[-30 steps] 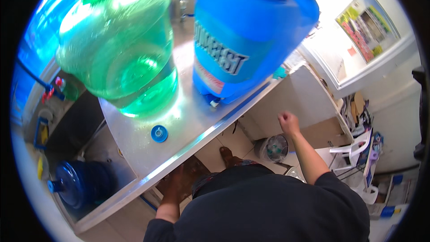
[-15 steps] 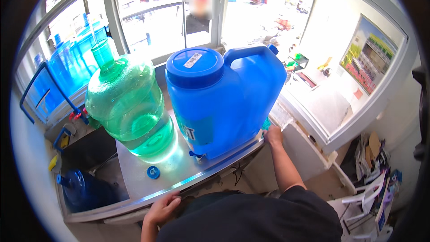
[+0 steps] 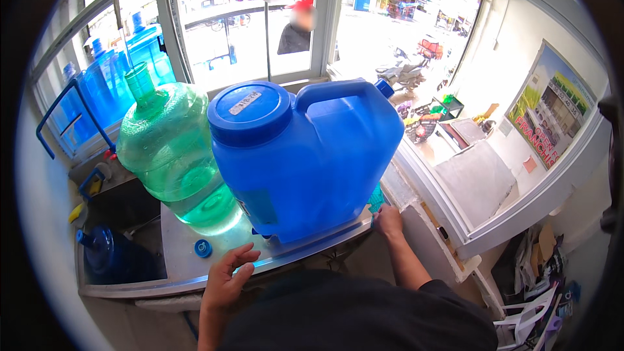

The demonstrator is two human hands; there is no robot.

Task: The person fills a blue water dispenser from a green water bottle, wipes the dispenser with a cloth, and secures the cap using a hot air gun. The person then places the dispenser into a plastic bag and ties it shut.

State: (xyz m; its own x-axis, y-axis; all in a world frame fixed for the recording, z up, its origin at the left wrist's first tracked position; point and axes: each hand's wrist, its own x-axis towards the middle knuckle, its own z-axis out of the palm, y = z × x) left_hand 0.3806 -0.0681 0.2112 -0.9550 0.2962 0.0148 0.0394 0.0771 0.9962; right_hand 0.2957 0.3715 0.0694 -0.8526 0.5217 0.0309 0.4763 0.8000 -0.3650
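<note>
A large blue water jug [image 3: 312, 169] with a round screw lid [image 3: 250, 109] and a top handle stands upright on the metal counter [image 3: 175, 234]. To its left is a clear green round bottle [image 3: 166, 136], partly filled, with a thin metal tube at its neck. My left hand [image 3: 231, 278] hovers by the counter's front edge, fingers apart, holding nothing. Near the jug's lower right corner, my right hand [image 3: 389, 221] is closed beside a teal item [image 3: 376, 199] partly hidden by the jug; what its fingers grip is unclear. A small blue cap [image 3: 203, 248] lies on the counter.
A dark blue bottle [image 3: 114, 253] lies in the sink [image 3: 159, 276] at left. Blue containers [image 3: 104, 78] show through the left window. A person in a red cap [image 3: 298, 29] is outside. An angled window frame [image 3: 481, 237] and a white chair [image 3: 530, 318] are at right.
The view has shifted, with the jug now appearing lower and left. My left hand has lifted and its fingers have spread. My right hand stays by the jug's lower right corner.
</note>
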